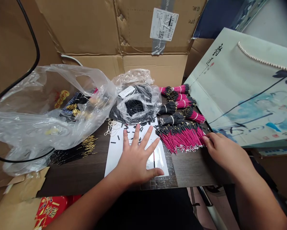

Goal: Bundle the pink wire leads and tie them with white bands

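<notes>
My left hand (137, 159) lies with fingers spread over a white sheet (112, 161). Short black tube pieces (113, 142) are scattered on the sheet around its fingertips. A single thin wire (154, 159), red and black, lies on the sheet beside the thumb. My right hand (220, 147) is at the right end of a loose row of pink-and-black wires (181, 137), its thumb and forefinger pinched together; what is between them is hidden. Beyond the left fingertips, an open clear bag (153, 102) holds many more black tube pieces (135, 107).
Tied wire bundles (185, 103) lie behind the loose row. Black wires with gold ends (78, 151) lie left, beside a large clear plastic bag (37, 121). A black cable (35, 48) hangs at left. A paper bag (249, 95) stands right, cardboard boxes (85, 28) behind.
</notes>
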Action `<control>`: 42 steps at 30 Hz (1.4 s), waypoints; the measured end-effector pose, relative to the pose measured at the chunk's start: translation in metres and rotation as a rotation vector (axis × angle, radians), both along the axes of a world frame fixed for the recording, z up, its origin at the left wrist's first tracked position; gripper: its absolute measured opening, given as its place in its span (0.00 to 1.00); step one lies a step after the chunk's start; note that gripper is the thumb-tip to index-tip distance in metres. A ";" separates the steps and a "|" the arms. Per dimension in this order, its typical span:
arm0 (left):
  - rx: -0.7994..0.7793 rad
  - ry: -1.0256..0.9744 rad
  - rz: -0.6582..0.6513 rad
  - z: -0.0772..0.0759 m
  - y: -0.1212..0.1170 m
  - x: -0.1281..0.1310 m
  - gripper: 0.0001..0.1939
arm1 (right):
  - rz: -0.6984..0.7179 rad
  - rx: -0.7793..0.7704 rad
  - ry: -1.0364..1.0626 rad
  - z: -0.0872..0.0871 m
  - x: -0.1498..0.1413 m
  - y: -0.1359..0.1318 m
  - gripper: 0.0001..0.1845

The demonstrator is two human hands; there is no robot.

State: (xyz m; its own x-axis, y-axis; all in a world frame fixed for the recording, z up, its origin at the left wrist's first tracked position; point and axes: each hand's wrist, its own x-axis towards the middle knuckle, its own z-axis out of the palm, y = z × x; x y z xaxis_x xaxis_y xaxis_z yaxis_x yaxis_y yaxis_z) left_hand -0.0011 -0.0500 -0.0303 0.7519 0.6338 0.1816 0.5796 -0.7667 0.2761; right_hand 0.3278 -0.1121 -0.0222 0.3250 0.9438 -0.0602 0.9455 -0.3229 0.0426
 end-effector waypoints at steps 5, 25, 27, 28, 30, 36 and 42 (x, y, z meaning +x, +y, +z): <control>0.043 -0.022 0.020 0.007 0.004 -0.001 0.21 | -0.029 0.029 0.061 -0.002 0.009 0.002 0.19; 0.044 -0.067 0.222 0.010 0.021 -0.040 0.09 | 1.411 0.134 -0.003 0.011 -0.132 0.055 0.04; 0.070 -0.053 0.229 0.011 0.021 -0.050 0.09 | 1.430 0.124 -0.028 0.009 -0.138 0.054 0.03; 0.080 -0.048 0.232 0.012 0.021 -0.055 0.09 | 1.427 0.119 -0.037 0.009 -0.142 0.052 0.03; 0.099 -0.037 0.244 0.012 0.021 -0.063 0.09 | 1.370 0.116 -0.033 0.012 -0.144 0.049 0.03; 0.155 -0.029 0.438 0.008 0.026 -0.083 0.10 | 0.696 0.169 0.138 0.033 -0.085 0.041 0.08; 0.120 0.171 0.566 0.006 0.047 -0.096 0.20 | 0.209 0.202 -0.067 0.027 -0.015 0.035 0.18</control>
